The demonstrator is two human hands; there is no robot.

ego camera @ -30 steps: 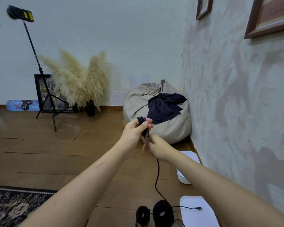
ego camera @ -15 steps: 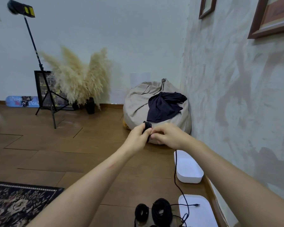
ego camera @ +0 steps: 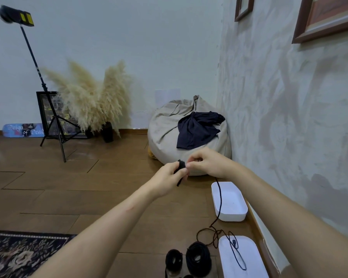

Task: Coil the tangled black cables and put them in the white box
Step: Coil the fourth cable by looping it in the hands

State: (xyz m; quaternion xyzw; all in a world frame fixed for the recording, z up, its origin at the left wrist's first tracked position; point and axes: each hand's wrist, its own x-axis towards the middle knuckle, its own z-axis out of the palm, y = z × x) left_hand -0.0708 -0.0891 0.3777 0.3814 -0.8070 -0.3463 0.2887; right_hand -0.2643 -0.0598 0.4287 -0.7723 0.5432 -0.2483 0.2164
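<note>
1. Across the lower view runs a wood floor (ego camera: pixel 88 187), meeting a textured wall (ego camera: pixel 289 137) on the right.
2. Against that wall, in the corner, slumps a beige beanbag (ego camera: pixel 169 133) with a dark cloth (ego camera: pixel 197 131) draped over it.
3. Pampas grass (ego camera: pixel 92 101) stands at the far wall, just beside a black tripod (ego camera: pixel 52 125).
4. A patterned rug (ego camera: pixel 18 255) fills the near left corner.
5. A white lid (ego camera: pixel 255 263) lies flat on the floor by the wall, nearest the camera.
6. The white box (ego camera: pixel 232 216) sits open just beyond the lid, also along the wall.
7. The left hand (ego camera: pixel 167 177) is raised in front of the beanbag, its grip clamped on a small wound bundle (ego camera: pixel 181 164) of black cable.
8. The right hand (ego camera: pixel 207 163) touches the left, fingertips pinched together on the cable (ego camera: pixel 219 197) right at the bundle.
9. Two finished coils (ego camera: pixel 198 259) rest on the floor left of the lid — one thick, one smaller.
10. From the right hand the cable hangs down across the box, loops loosely on the floor, and ends with its plug on the lid — none of it lies inside the box.
</note>
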